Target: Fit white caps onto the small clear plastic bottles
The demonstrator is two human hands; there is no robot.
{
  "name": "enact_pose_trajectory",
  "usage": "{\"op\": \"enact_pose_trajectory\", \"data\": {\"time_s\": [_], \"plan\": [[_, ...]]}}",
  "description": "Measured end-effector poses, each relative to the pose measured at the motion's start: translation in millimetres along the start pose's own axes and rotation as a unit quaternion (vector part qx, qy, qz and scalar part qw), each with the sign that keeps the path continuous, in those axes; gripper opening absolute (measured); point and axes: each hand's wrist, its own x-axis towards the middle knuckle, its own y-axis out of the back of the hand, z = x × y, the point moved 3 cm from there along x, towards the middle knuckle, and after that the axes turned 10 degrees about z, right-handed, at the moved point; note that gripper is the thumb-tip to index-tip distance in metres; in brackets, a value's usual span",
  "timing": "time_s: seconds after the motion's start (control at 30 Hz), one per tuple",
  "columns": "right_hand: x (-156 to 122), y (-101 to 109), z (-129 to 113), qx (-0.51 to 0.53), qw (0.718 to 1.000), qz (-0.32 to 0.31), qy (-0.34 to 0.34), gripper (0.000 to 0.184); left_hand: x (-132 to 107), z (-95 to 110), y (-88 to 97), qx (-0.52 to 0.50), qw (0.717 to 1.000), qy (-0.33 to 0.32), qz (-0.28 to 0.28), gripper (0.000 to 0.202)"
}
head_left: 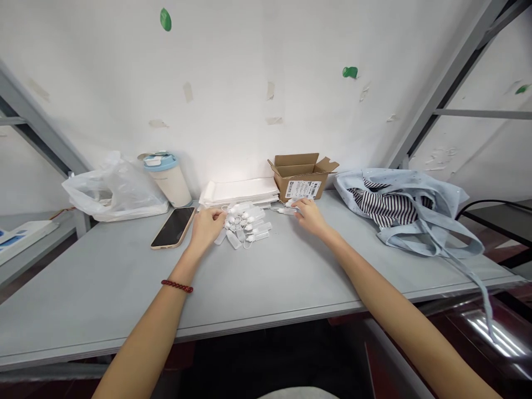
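Note:
A pile of small clear plastic bottles with white caps (246, 226) lies on the grey table (266, 282) near the wall. My left hand (206, 226) rests at the pile's left edge, fingers curled onto the nearest bottles. My right hand (310, 215) reaches toward one loose small bottle (286, 210) in front of the open cardboard box (302, 176), fingers pinched at it. A red bead bracelet (177, 286) sits on my left wrist.
A phone (173, 228) lies face up left of the pile. A lidded cup (168, 177) and a clear plastic bag (112, 191) stand at back left, a stack of white sheets (240, 192) behind the pile, a light blue fabric bag (409, 210) at right.

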Motion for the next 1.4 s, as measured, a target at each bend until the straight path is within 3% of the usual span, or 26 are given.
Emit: {"op": "enact_pose_trajectory", "data": {"time_s": [0.17,0.47,0.7,0.83,1.07,1.23,1.4], "plan": [[0,-1,-2,-0.002,0.999,-0.036,0.007,0.027,-1,3,3.0,0.065,0.997,-0.024,0.027,0.035],[-5,-5,-12,0.021,0.996,-0.089,-0.020,0.026,-9,21,6.4,-0.005,0.997,-0.045,0.063,0.026],[-11,-3,-27,0.012,0.993,-0.117,-0.030,0.034,-25,37,-9.3,-0.066,0.994,-0.081,-0.007,0.023],[-14,-7,-33,0.015,0.994,-0.105,-0.003,0.037,-33,42,-18.9,-0.064,0.990,-0.109,-0.056,0.021],[-12,-8,-36,0.040,0.997,-0.071,-0.016,0.020,-40,47,-24.9,-0.064,0.984,-0.141,-0.094,0.025],[-8,9,-40,0.158,0.986,-0.011,-0.059,0.023,-41,48,-24.7,-0.073,0.984,-0.133,-0.094,0.024],[-10,27,-58,0.344,0.933,-0.031,-0.097,0.033,-39,47,-25.6,-0.101,0.986,-0.099,-0.088,0.031]]}}
